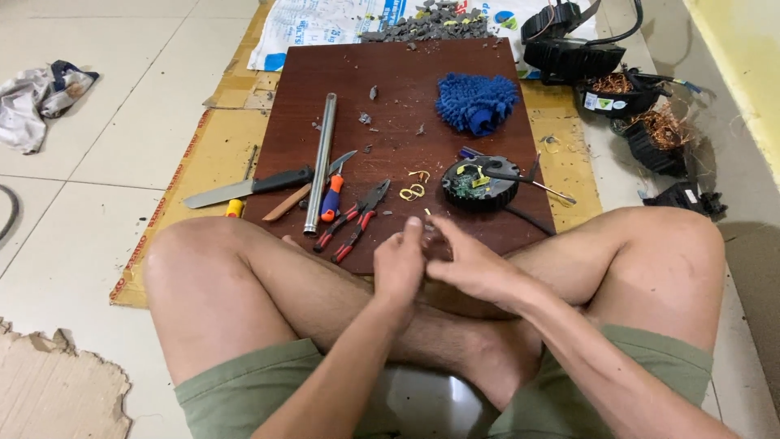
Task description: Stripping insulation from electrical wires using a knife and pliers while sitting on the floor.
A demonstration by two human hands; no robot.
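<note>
Both hands, left hand and right hand, grip closed around a small dark part; the round black opened housing lies dismantled on the dark-red wooden surface, grey broken fragments piled beyond.

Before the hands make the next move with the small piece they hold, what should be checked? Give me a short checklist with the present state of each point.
1. Small piece held by both hands: ok. The left hand and right hand meet around it.
2. What the piece is: cannot tell, the fingers cover most of it.
3. Red-handled pliers within reach: ok, they lie on the brown board just in front of the left hand.
4. Round black housing free to pick up: not ok, a thin tool lies across it.
5. Board free of debris: not ok, grey fragments lie at its far edge.
6. Knife away from the hands: ok, it lies off to the left.
</note>
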